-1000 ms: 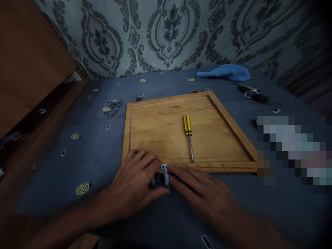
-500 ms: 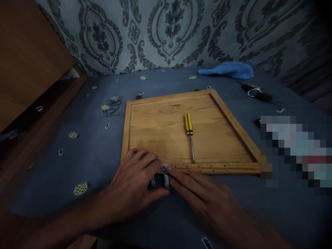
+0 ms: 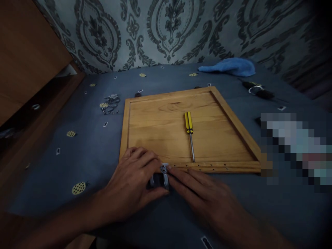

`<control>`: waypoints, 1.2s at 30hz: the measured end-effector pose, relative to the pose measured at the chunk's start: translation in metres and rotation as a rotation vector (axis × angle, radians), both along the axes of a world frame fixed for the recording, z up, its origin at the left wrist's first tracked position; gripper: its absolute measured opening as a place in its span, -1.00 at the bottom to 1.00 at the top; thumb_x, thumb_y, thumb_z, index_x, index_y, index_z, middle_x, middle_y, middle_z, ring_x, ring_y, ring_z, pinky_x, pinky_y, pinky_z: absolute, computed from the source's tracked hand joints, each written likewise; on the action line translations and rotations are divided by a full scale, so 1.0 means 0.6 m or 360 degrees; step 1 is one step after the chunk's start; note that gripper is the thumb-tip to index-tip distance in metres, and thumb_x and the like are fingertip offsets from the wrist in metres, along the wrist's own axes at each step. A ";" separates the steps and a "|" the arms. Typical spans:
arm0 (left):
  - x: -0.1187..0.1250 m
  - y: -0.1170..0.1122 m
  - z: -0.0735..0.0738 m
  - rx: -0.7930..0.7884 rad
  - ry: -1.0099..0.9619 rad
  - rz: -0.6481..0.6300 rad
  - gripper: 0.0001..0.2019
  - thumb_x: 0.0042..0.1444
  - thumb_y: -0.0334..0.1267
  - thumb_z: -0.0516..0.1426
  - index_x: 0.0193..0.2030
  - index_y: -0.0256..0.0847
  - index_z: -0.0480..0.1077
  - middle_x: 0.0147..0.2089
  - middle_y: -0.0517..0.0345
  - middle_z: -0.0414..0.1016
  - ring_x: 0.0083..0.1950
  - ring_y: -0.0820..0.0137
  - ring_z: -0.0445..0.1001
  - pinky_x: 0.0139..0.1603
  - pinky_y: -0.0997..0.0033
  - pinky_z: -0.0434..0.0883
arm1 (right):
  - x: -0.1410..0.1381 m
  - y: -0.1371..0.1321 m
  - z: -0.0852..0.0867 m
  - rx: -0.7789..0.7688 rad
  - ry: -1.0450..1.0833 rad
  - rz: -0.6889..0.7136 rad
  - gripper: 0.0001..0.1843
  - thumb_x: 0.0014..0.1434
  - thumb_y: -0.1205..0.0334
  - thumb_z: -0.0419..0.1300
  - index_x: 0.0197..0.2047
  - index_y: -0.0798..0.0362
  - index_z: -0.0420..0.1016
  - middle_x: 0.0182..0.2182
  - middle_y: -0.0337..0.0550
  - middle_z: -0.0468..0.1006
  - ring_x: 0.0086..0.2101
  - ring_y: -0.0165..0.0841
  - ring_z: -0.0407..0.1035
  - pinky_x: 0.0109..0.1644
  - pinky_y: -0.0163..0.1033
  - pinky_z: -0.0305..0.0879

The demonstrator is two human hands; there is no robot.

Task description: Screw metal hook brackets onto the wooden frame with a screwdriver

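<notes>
A framed wooden panel (image 3: 155,128) lies on the patterned cloth, its near rail dotted with small dark holes. At the left part of that rail sits a shiny metal hook (image 3: 164,169), its plate on the wood and its arms pointing towards me. My left hand (image 3: 137,176) is closed around the hook from the left, thumb below it. From the right, the fingertips of my right hand (image 3: 202,193) press on the plate; its thumb is hidden. A screwdriver (image 3: 188,122) with a yellow and black handle rests on the panel, tip against the near rail.
Several metal hooks and screws (image 3: 111,103) lie in a pile left of the panel. A blue cloth (image 3: 230,66) and a dark tool with a ring (image 3: 256,90) lie at the back right. A wooden cabinet (image 3: 28,52) stands on the left. A blurred-out object is at the right.
Both hands stay at the hook, nearly still. The whole view has shifted slightly; the panel, screwdriver and hook pile keep their places.
</notes>
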State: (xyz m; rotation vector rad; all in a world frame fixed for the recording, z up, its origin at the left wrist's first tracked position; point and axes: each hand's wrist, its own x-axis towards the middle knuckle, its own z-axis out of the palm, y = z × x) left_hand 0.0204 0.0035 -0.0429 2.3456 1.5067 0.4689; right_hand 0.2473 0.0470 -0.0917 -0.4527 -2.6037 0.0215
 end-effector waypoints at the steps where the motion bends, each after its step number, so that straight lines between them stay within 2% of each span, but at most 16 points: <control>1: 0.000 0.000 0.000 0.0003 -0.0006 -0.0002 -0.66 0.15 -0.14 0.37 -0.05 -0.26 0.44 -0.08 0.09 0.53 -0.04 0.17 0.41 -0.01 0.09 0.30 | 0.000 0.000 0.001 -0.0003 -0.0004 -0.0007 -0.54 0.41 0.50 -0.15 0.10 0.13 0.54 0.01 -0.02 0.66 -0.10 -0.28 0.54 -0.08 -0.22 0.55; 6: 0.000 0.001 -0.001 0.0004 0.0007 0.0006 -0.65 0.15 -0.12 0.37 -0.04 -0.24 0.44 -0.08 0.12 0.52 -0.04 0.19 0.40 -0.01 0.11 0.29 | -0.004 0.002 0.006 -0.0035 0.0008 -0.0003 -0.54 0.43 0.49 -0.16 0.07 0.14 0.55 0.00 -0.02 0.66 -0.12 -0.30 0.54 -0.05 -0.24 0.54; 11: -0.001 0.002 -0.002 -0.0002 0.0023 0.0009 -0.65 0.15 -0.11 0.36 -0.03 -0.24 0.45 -0.07 0.11 0.52 -0.05 0.19 0.40 -0.01 0.10 0.30 | -0.003 0.001 0.001 -0.0040 -0.0016 -0.0002 -0.56 0.39 0.51 -0.11 0.09 0.16 0.54 0.06 0.01 0.64 -0.05 -0.27 0.52 -0.02 -0.21 0.53; 15: -0.001 0.002 0.000 -0.0041 0.0005 0.0002 -0.65 0.16 -0.12 0.36 -0.03 -0.24 0.45 -0.06 0.10 0.53 -0.04 0.18 0.41 0.00 0.09 0.31 | 0.001 -0.002 -0.005 -0.0038 -0.0049 -0.0020 -0.52 0.34 0.55 -0.09 0.13 0.11 0.52 0.10 -0.03 0.62 -0.05 -0.26 0.51 -0.09 -0.19 0.54; 23: -0.002 0.004 -0.001 -0.0039 0.0058 0.0030 -0.66 0.14 -0.09 0.37 -0.05 -0.21 0.47 -0.07 0.10 0.54 -0.02 0.16 0.42 0.02 0.07 0.34 | -0.004 0.001 0.001 0.0042 -0.0003 -0.0008 -0.56 0.44 0.45 -0.14 0.06 0.12 0.56 0.06 -0.02 0.63 -0.13 -0.26 0.48 -0.12 -0.19 0.49; 28: -0.001 0.001 -0.002 -0.0018 0.0071 0.0010 -0.67 0.18 -0.08 0.33 -0.03 -0.22 0.46 -0.07 0.07 0.53 -0.02 0.16 0.43 0.04 0.04 0.37 | -0.004 -0.001 0.005 0.0072 -0.0044 -0.0024 -0.60 0.39 0.47 -0.05 0.10 0.11 0.55 0.06 0.00 0.63 -0.10 -0.26 0.47 -0.06 -0.18 0.47; 30: -0.001 -0.003 -0.002 0.0017 0.0081 0.0006 -0.60 0.15 -0.06 0.35 0.01 -0.24 0.44 -0.04 0.02 0.53 0.00 0.13 0.44 0.07 -0.01 0.39 | -0.003 -0.001 0.007 0.0076 -0.0067 -0.0021 -0.60 0.39 0.47 -0.05 0.09 0.10 0.56 0.07 -0.01 0.63 -0.09 -0.26 0.47 -0.06 -0.19 0.46; 34: -0.012 -0.010 0.003 0.0023 -0.0019 -0.0013 -0.27 0.04 0.10 0.38 0.23 -0.25 0.30 0.08 -0.08 0.54 0.08 0.07 0.49 0.13 -0.05 0.42 | -0.002 0.000 0.006 0.0059 -0.0089 -0.0006 -0.60 0.37 0.48 -0.04 0.09 0.11 0.56 0.08 0.02 0.62 -0.10 -0.23 0.47 -0.11 -0.16 0.49; 36: -0.024 -0.011 0.009 0.0001 -0.0162 0.0007 -0.27 0.10 0.10 0.35 0.29 -0.20 0.26 0.10 -0.07 0.55 0.11 0.10 0.51 0.16 -0.02 0.44 | -0.001 0.000 0.002 0.0051 -0.0095 -0.0006 -0.58 0.35 0.50 -0.03 0.10 0.12 0.56 0.10 0.03 0.61 -0.10 -0.23 0.47 -0.13 -0.15 0.49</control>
